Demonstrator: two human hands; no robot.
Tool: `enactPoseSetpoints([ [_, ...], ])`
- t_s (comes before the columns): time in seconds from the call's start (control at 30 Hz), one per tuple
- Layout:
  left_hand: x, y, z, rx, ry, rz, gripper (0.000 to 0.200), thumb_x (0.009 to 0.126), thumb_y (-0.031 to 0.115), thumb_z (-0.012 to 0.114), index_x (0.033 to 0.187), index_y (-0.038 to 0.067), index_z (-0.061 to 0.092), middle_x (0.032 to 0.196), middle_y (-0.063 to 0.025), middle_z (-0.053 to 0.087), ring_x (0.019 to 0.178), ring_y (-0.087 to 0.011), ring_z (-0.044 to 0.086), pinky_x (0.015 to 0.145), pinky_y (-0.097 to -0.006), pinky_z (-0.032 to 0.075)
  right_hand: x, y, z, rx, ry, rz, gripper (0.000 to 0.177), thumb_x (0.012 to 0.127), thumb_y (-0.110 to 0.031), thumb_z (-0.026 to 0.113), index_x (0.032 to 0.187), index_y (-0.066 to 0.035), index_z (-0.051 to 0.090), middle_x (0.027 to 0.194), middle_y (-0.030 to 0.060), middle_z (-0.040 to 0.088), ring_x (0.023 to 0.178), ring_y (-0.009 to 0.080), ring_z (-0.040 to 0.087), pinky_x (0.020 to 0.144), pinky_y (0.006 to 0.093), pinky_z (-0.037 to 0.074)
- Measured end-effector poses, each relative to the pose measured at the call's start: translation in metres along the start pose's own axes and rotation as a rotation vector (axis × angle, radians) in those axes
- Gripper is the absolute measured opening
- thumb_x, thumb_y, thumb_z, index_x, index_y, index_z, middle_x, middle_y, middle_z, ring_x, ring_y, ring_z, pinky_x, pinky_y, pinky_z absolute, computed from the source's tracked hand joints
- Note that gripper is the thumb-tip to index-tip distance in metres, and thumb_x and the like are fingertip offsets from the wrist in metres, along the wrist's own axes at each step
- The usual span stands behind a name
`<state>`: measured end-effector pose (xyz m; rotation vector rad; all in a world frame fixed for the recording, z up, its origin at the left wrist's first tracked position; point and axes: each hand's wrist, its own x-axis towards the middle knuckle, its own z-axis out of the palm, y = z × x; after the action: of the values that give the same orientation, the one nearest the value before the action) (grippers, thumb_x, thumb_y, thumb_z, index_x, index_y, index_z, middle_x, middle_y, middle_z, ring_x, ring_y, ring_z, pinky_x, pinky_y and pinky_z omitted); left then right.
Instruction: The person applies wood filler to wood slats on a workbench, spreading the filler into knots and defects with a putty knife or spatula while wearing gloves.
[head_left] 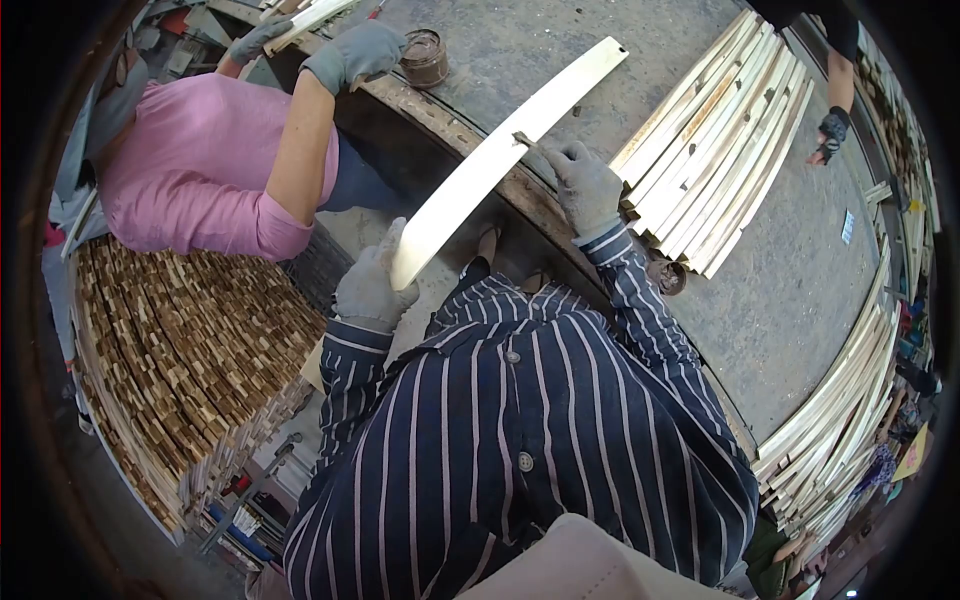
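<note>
A pale, slightly curved wooden slat [470,180] slants up from my body, its far end over the worktable [790,260]. My gloved left hand [372,285] is closed around its near end. My gloved right hand [585,188] grips a small putty knife [530,145], whose tip touches a dark patch near the middle of the slat. The knife's handle is mostly hidden in my fingers. Right of that hand lies a row of similar slats [715,140], several with dark spots. A small tin [667,275] stands below them, partly hidden by my sleeve.
A person in a pink top [210,150] works at left with gloved hands, near a brown-smeared tin [425,60]. Stacked wood [190,340] fills the lower left. More slats [840,400] lie at the table's right. Another person's hand [830,135] reaches in at upper right.
</note>
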<state>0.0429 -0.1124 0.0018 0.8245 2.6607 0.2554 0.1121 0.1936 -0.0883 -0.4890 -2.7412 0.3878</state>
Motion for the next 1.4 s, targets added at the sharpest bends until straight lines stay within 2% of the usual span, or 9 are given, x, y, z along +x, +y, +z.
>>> enactPoseSetpoints([
  [0.23, 0.001, 0.004, -0.004, -0.01, -0.046, -0.035, 0.091, 0.068, 0.021, 0.075, 0.148, 0.023, 0.033, 0.102, -0.0176, 0.06, 0.092, -0.0366, 0.062, 0.079, -0.0446, 0.051, 0.0, 0.004, -0.007, 0.237, 0.025, 0.032, 0.031, 0.084, -0.013, 0.055, 0.11, -0.026, 0.065, 0.096, 0.0009, 0.063, 0.078, 0.0253, 0.067, 0.061, 0.0379, 0.053],
  [0.37, 0.002, 0.008, -0.008, -0.008, -0.062, -0.054, 0.09, 0.069, 0.02, 0.075, 0.148, 0.022, 0.033, 0.103, -0.0177, 0.06, 0.093, -0.0367, 0.062, 0.08, -0.0443, 0.051, -0.001, -0.002, -0.005, 0.054, -0.083, 0.123, 0.032, 0.085, -0.012, 0.054, 0.112, -0.026, 0.065, 0.098, 0.0006, 0.064, 0.078, 0.0264, 0.067, 0.063, 0.0386, 0.053],
  [0.57, -0.002, 0.007, -0.006, -0.004, -0.023, -0.022, 0.09, 0.069, 0.021, 0.076, 0.148, 0.023, 0.033, 0.1, -0.0171, 0.06, 0.09, -0.0361, 0.063, 0.078, -0.0444, 0.051, 0.0, -0.004, -0.006, 0.264, 0.083, -0.008, 0.025, 0.088, -0.016, 0.057, 0.109, -0.024, 0.068, 0.089, 0.0033, 0.065, 0.073, 0.0257, 0.066, 0.06, 0.037, 0.051],
  [0.63, -0.002, 0.008, -0.004, 0.023, -0.006, -0.028, 0.09, 0.068, 0.021, 0.076, 0.148, 0.024, 0.034, 0.096, -0.0164, 0.059, 0.087, -0.0357, 0.063, 0.076, -0.0446, 0.051, 0.009, -0.001, -0.004, 0.188, -0.018, 0.124, 0.03, 0.087, -0.016, 0.054, 0.113, -0.026, 0.064, 0.097, 0.0022, 0.063, 0.078, 0.027, 0.067, 0.063, 0.0401, 0.053],
  [0.8, -0.002, 0.006, 0.0, 0.011, 0.008, -0.019, 0.086, 0.068, 0.02, 0.072, 0.146, 0.022, 0.037, 0.095, -0.0165, 0.06, 0.087, -0.0363, 0.063, 0.076, -0.0445, 0.051, 0.0, -0.009, -0.006, 0.118, -0.056, 0.052, 0.029, 0.085, -0.011, 0.06, 0.11, -0.023, 0.068, 0.098, 0.0023, 0.068, 0.078, 0.026, 0.067, 0.065, 0.0356, 0.052],
  [0.87, -0.001, 0.005, 0.001, 0.001, 0.006, -0.018, 0.083, 0.068, 0.02, 0.069, 0.145, 0.019, 0.039, 0.097, -0.0171, 0.063, 0.088, -0.0372, 0.063, 0.077, -0.0442, 0.052, -0.002, -0.007, -0.009, 0.313, -0.041, 0.006, 0.03, 0.085, -0.012, 0.061, 0.113, -0.022, 0.068, 0.105, 0.0025, 0.068, 0.081, 0.0263, 0.067, 0.067, 0.0349, 0.053],
  [1.1, 0.0, 0.003, 0.003, -0.01, 0.004, -0.015, 0.08, 0.069, 0.019, 0.067, 0.144, 0.018, 0.039, 0.1, -0.0177, 0.064, 0.091, -0.0373, 0.063, 0.079, -0.0442, 0.052, -0.002, -0.004, 0.004, 0.292, 0.061, 0.088, 0.028, 0.084, -0.019, 0.062, 0.111, -0.026, 0.069, 0.094, 0.0031, 0.067, 0.078, 0.0284, 0.066, 0.066, 0.0372, 0.052],
  [1.17, -0.002, 0.0, 0.005, -0.012, -0.001, -0.031, 0.079, 0.069, 0.018, 0.066, 0.144, 0.018, 0.04, 0.101, -0.0181, 0.063, 0.093, -0.0376, 0.063, 0.081, -0.0444, 0.051, -0.003, -0.009, -0.012, 0.64, -0.09, -0.047, 0.028, 0.082, -0.006, 0.066, 0.109, -0.013, 0.07, 0.097, 0.0101, 0.069, 0.082, 0.0293, 0.066, 0.072, 0.0327, 0.052],
  [1.4, -0.044, -0.072, 0.021, 0.055, 0.119, -0.126, 0.074, 0.067, 0.009, 0.069, 0.138, 0.021, 0.047, 0.102, -0.0161, 0.057, 0.095, -0.0368, 0.058, 0.082, -0.0431, 0.048, -0.005, 0.016, 0.007, 0.84, 0.023, 0.287, 0.018, 0.086, -0.004, 0.066, 0.104, -0.002, 0.071, 0.08, 0.0046, 0.068, 0.061, 0.0079, 0.061, 0.055, 0.0231, 0.048],
])
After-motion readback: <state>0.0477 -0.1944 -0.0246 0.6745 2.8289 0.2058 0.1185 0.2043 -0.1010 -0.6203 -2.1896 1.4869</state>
